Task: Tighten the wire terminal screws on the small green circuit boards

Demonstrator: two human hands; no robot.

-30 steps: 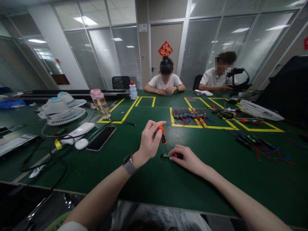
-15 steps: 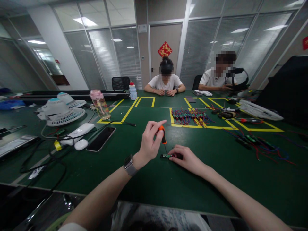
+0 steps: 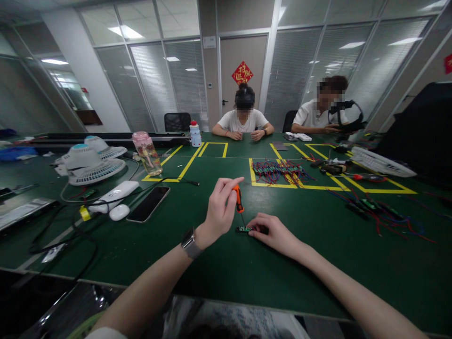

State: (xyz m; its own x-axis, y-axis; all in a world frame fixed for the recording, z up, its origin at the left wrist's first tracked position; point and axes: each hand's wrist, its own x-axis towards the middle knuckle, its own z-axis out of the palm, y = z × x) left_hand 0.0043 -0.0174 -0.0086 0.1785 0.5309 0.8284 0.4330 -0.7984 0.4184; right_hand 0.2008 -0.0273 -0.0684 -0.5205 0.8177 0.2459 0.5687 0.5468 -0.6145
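Note:
My left hand [image 3: 219,212] grips a small orange-handled screwdriver [image 3: 239,198], held nearly upright with its tip down on a small green circuit board [image 3: 243,229]. The board lies flat on the green table [image 3: 226,263]. My right hand [image 3: 273,231] rests on the table and pins the board's right end with its fingertips. A watch sits on my left wrist.
A heap of boards with red and blue wires [image 3: 278,170] lies in a yellow-taped box behind. A phone [image 3: 149,203], white mouse [image 3: 119,212], cables, fans [image 3: 92,165] and a bottle [image 3: 147,152] stand left. More wired boards [image 3: 374,209] lie right. Two people sit opposite.
My left fingers have shifted slightly on the screwdriver handle, which has turned a little. The board and my right hand stay put.

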